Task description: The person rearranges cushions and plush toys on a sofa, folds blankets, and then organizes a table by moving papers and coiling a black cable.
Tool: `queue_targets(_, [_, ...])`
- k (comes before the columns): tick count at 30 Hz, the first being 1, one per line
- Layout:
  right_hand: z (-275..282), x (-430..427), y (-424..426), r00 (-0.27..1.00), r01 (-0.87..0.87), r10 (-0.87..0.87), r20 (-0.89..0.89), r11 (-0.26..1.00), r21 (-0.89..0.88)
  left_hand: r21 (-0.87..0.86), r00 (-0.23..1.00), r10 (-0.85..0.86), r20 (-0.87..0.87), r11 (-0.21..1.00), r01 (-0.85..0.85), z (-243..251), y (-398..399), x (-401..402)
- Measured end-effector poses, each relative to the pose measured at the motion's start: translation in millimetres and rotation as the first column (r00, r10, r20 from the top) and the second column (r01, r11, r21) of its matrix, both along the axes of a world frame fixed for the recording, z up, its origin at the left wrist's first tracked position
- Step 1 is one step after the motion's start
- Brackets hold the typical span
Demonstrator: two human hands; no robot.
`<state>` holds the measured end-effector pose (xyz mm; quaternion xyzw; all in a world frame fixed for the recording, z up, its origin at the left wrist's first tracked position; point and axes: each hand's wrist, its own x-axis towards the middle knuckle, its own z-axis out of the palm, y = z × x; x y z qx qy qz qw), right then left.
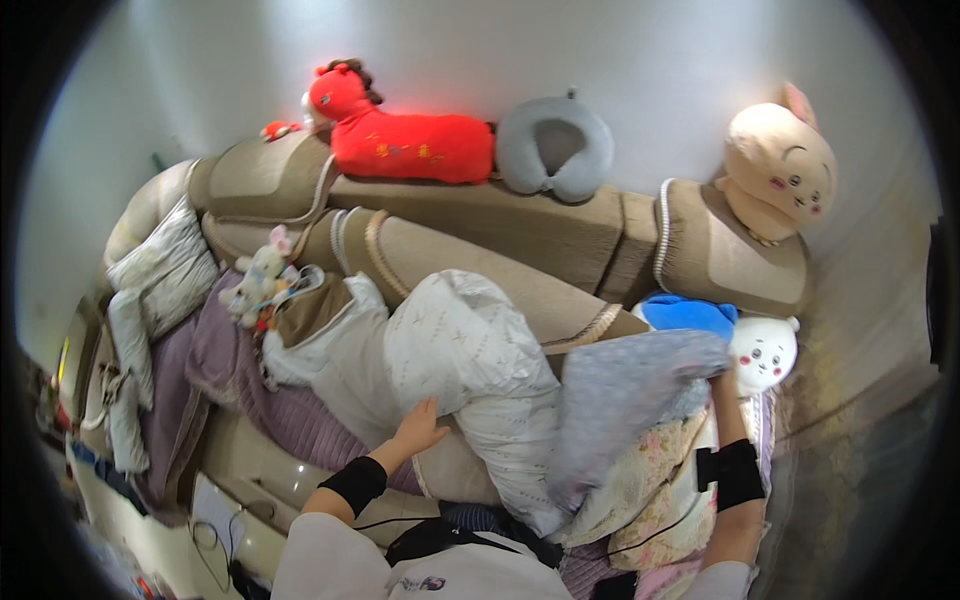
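My right hand grips the upper right corner of a grey dotted blanket; the cloth hides most of the fingers. That blanket hangs blurred in front of me, over a floral quilted cover. My left hand is at a crumpled white patterned quilt, thumb apart from the fingers and nothing seen in it. Whether it presses on the cloth, I cannot tell. The quilt spreads across the sofa seat, its lower end falling near my waist.
A brown sofa backrest carries a red plush horse, a grey neck pillow and a beige plush toy. Blue and white plush toys sit right. A purple cover, plush rabbit and white pillow lie left.
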<state>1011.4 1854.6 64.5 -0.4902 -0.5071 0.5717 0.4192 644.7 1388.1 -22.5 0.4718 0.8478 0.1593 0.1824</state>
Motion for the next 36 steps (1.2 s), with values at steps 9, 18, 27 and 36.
queue_targets(9, [183, 301, -104, 0.79, 0.613, -0.586, -0.179, 0.757, 0.227, 0.197, 0.856, -0.516, -0.032, 0.836, 0.512, 35, 126, 32])
queue_targets(18, [235, 447, -218, 0.661, 0.749, -0.698, -0.275, 0.596, 0.288, 0.141, 0.811, -0.577, -0.099, 0.799, 0.585, 14, 199, 80])
queue_targets(27, [-166, 503, -198, -0.011, 0.192, 0.073, 0.997, 0.979, -0.069, 0.249, 0.738, -0.657, -0.155, 0.697, 0.673, 39, 290, 166])
queue_targets(36, [-114, 280, 2, 0.548, -0.33, 0.527, 0.649, 0.85, -0.411, 0.223, 0.92, -0.364, -0.144, 0.894, 0.389, 42, 288, 108])
